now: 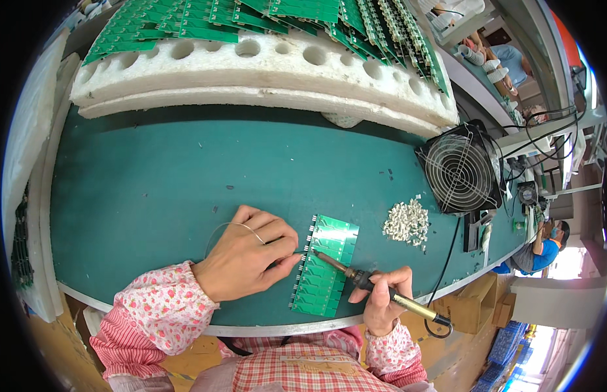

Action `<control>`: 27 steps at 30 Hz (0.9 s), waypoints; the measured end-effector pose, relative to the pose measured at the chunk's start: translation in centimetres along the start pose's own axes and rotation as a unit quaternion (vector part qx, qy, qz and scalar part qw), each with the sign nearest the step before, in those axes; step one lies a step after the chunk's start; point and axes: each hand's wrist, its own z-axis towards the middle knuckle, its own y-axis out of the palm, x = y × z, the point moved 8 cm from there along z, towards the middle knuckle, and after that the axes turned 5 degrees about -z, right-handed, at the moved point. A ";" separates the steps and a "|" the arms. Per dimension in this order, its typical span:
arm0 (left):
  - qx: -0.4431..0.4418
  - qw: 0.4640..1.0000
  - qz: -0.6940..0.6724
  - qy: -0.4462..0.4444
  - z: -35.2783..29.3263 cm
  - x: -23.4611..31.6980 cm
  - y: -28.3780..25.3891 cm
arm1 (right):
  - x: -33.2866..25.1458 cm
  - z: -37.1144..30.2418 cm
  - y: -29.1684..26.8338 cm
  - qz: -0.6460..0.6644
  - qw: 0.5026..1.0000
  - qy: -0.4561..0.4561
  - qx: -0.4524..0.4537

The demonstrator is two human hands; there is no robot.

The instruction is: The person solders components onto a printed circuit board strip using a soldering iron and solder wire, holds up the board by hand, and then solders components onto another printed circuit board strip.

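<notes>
A green circuit board panel lies flat on the green mat close to the table's front edge, with small pins along its left side. My right hand grips a soldering iron, whose tip rests at the panel's upper left part. Beside that tip, my left hand is closed in a pinch on a thin strand of solder wire, which loops back over the hand. The pinched end of the wire is mostly hidden by my fingers.
White connectors lie heaped right of the panel. A black fan with a wire guard stands at the right. Many green boards rest on a white foam block at the back. A co-worker sits far right.
</notes>
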 end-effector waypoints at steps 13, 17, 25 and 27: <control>-0.001 0.999 0.015 0.035 -0.1 0.4 -0.2 | -0.3 -0.4 0.1 -0.024 1.000 -0.004 -0.015; 0.013 1.000 -0.010 -0.004 0.1 -0.2 -0.2 | -0.3 -0.4 0.0 -0.028 1.000 -0.004 -0.010; 0.008 1.000 -0.006 -0.004 0.2 -0.1 -0.2 | -0.1 -0.4 -0.2 -0.010 1.000 0.002 0.013; 0.004 1.000 0.001 -0.002 0.2 0.0 -0.1 | -0.2 -0.4 -0.1 -0.010 1.000 -0.004 0.004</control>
